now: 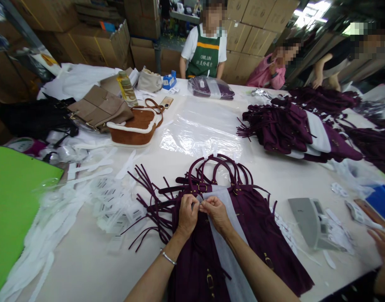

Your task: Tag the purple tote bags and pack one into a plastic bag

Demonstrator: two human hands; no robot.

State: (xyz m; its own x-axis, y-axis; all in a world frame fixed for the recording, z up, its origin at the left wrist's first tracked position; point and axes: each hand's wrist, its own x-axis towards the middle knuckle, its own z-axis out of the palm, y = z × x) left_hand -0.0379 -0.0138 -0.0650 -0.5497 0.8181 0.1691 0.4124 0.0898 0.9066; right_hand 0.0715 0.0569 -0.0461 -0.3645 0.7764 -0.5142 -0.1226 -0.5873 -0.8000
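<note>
Several dark purple handbags lie stacked in front of me, with looped handles at the far end and thin fringe cords on the left. A strip of white tissue-like wrap runs down across the top one. Near the handle bases, my left hand and my right hand meet with fingertips pinched. Between them shows a small, pale, see-through piece, too small to name. Both hands rest just over the top bag. Left of the fringe is a pile of clear barcode-labelled slips.
Clear plastic bags lie beyond the handles. More purple bags are heaped right. A grey tape dispenser-like device stands at right, near another person's hand. White strips and a green board lie left. Co-workers stand across the table.
</note>
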